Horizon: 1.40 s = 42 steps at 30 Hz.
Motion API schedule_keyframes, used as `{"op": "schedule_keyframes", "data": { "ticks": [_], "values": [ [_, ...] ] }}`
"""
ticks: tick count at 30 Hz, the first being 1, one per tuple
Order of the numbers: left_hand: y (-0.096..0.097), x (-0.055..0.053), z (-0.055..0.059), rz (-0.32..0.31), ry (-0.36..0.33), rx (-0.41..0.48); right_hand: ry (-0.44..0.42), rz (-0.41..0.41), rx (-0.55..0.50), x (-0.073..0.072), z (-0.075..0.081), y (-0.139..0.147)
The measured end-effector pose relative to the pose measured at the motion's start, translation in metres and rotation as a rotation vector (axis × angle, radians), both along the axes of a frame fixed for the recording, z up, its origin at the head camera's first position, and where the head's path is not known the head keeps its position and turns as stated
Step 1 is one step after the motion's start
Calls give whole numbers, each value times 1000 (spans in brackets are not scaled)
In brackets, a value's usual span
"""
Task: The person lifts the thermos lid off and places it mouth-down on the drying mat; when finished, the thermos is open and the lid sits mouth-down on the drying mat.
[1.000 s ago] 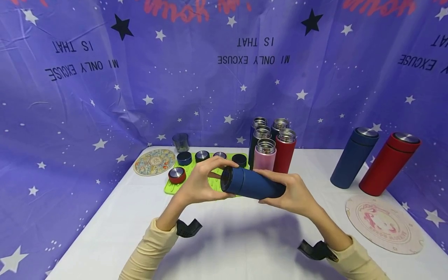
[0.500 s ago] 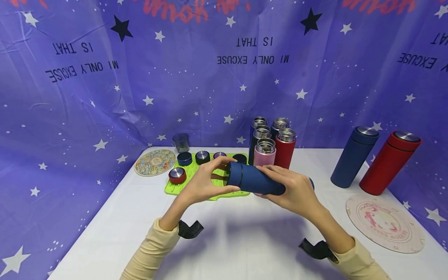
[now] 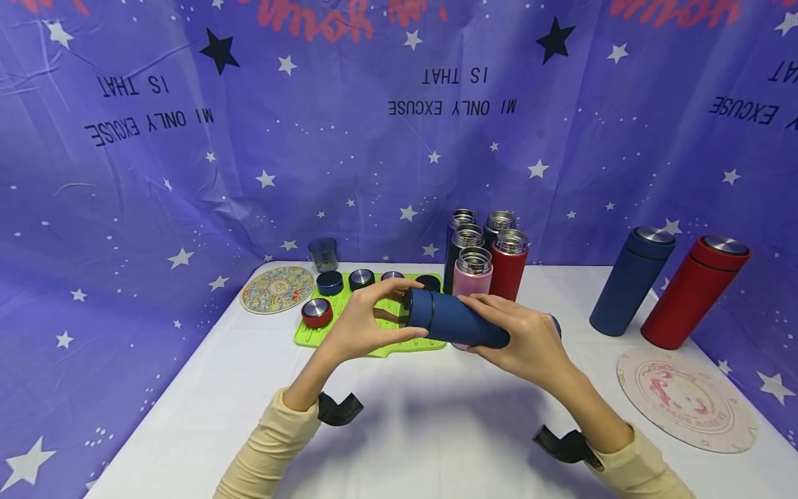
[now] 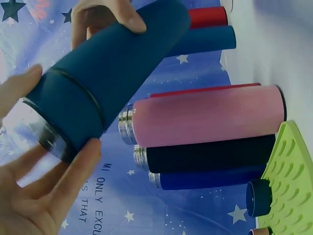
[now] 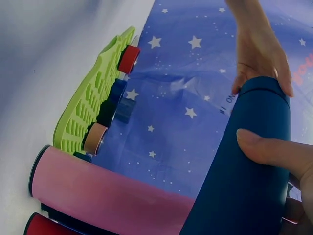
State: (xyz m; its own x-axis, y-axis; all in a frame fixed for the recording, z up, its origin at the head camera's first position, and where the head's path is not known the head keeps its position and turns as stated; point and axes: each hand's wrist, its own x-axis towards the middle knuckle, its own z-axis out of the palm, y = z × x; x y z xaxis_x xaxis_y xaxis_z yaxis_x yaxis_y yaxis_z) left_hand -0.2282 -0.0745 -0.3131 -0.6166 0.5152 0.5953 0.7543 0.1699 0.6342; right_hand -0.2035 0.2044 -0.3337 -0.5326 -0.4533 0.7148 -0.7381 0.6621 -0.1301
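A dark blue thermos point(image 3: 467, 322) is held tilted above the table, its capped end toward the left. My left hand point(image 3: 358, 322) grips the cap point(image 4: 73, 103), thumb and fingers on opposite sides of it. The cap's steel top shows between the fingers in the left wrist view. My right hand point(image 3: 526, 336) holds the thermos body, the thumb lying along its side in the right wrist view. Just behind it stand several bottles without lids, among them a pink bottle point(image 3: 472, 281) and a red bottle point(image 3: 508, 270).
A green mat point(image 3: 305, 337) carries several loose lids, including a red lid point(image 3: 316, 313) and a blue lid point(image 3: 330, 283). Behind it is a clear cup point(image 3: 324, 255), with a patterned round mat point(image 3: 277, 290) alongside. Capped blue point(image 3: 632, 281) and red thermoses point(image 3: 695, 291) stand right, near a pink mat point(image 3: 686, 400).
The right hand has shifted its grip along the thermos body, so the base now sticks out beyond it. The thermos moved slightly right and up; little differs over the last half second.
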Motion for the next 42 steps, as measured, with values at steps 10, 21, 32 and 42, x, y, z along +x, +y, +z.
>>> {"op": "schedule_keyframes", "data": {
  "ticks": [10, 21, 32, 42],
  "values": [
    [-5, -14, -9, -123, 86, -63, -89, 31, -7, -1, 3, 6],
    [2, 12, 15, -48, -29, -4, -17, -18, 28, 0, 2, 5],
    [2, 13, 15, -79, 19, -40, -59, 14, 14, -1, 1, 6],
    [2, 12, 15, -102, 45, -33, -112, 14, -8, 1, 2, 5]
  ]
}}
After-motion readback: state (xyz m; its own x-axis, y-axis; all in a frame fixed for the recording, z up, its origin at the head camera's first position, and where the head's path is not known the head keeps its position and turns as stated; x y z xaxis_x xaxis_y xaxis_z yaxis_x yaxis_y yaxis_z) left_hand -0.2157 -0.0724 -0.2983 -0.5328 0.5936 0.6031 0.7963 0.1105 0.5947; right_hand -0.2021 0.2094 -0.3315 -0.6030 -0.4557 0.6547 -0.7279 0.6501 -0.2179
